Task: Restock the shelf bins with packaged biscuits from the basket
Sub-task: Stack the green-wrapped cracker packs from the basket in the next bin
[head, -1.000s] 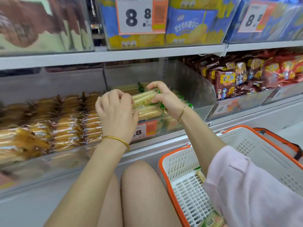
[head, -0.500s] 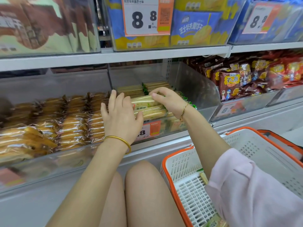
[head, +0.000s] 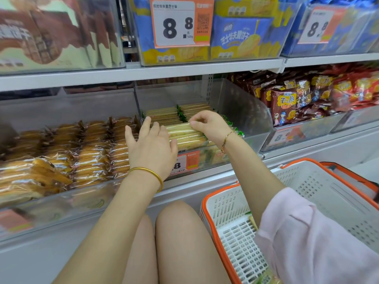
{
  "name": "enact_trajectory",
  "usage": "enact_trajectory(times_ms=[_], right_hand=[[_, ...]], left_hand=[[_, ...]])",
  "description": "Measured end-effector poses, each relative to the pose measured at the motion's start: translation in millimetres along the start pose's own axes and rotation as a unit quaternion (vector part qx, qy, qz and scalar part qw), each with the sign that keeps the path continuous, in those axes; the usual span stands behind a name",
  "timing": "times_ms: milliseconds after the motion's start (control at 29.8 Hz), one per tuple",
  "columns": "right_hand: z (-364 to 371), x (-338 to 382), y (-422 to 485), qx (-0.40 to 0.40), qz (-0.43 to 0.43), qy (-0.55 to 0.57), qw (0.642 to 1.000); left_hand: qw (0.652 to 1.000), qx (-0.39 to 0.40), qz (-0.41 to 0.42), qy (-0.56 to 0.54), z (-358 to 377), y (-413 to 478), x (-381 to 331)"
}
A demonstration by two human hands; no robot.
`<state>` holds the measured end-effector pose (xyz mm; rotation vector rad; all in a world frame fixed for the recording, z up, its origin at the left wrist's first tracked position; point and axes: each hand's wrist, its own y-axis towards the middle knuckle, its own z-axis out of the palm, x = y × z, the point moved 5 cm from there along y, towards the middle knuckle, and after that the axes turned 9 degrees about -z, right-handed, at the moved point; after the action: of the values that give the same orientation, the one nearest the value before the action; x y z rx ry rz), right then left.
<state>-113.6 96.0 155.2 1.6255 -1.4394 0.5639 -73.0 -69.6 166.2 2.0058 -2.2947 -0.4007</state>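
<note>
Down at the lower shelf, knees [head: 178, 222] forward, reaching with both hands into the middle clear bin [head: 244, 111]. With the left hand [head: 152, 146] flat and wide, fingers straight and fanned, laid over the left end of the stacked biscuit packets [head: 184, 138] at the bin's front; on that wrist, a gold bangle [head: 147, 173]. With the right hand [head: 209, 126] narrow, fingers curled, nipping the right end of the top packet [head: 179, 128] between thumb and fingertips; on that wrist, a thin bracelet [head: 225, 140]. Pale wrappers with green crimped ends, laid flat and crosswise, with more of the same stacked behind, toward the bin's back wall. On the bin's front, partly behind the left wrist, an orange-and-white price tag [head: 185, 162]. To the left, in the neighbouring bin, rows of golden-brown wrapped biscuits [head: 92, 156]; to the right, dark red snack bags [head: 287, 101] in another bin. On the shelf above, blue-and-yellow packs [head: 240, 35] beside a large tag [head: 174, 25] reading 8.8. Just beside the right knee, partly under a pink sleeve [head: 307, 232], a white basket [head: 311, 181] with an orange rim; at its bottom, a few green-edged packets [head: 266, 279], mostly hidden by the sleeve and the picture's lower edge.
</note>
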Motion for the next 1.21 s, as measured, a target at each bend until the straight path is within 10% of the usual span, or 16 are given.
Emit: enact_trajectory(times_ms=[201,771,1206], right_hand=[[1.2,-4.2,2.3,-0.064,0.022,0.062,0.996],[11.5,4.5,2.9,0.071,0.001,-0.113,0.991],[-1.9,4.1,-6.6,-0.015,0.009,-0.064,0.998]], left_hand=[[1.0,0.006,0.008,0.025,-1.2,0.1,-0.9],[0.999,0.0,0.004,0.047,4.6,-3.8,-4.1],[0.999,-0.034,0.011,-0.003,-2.1,-7.5,-8.5]])
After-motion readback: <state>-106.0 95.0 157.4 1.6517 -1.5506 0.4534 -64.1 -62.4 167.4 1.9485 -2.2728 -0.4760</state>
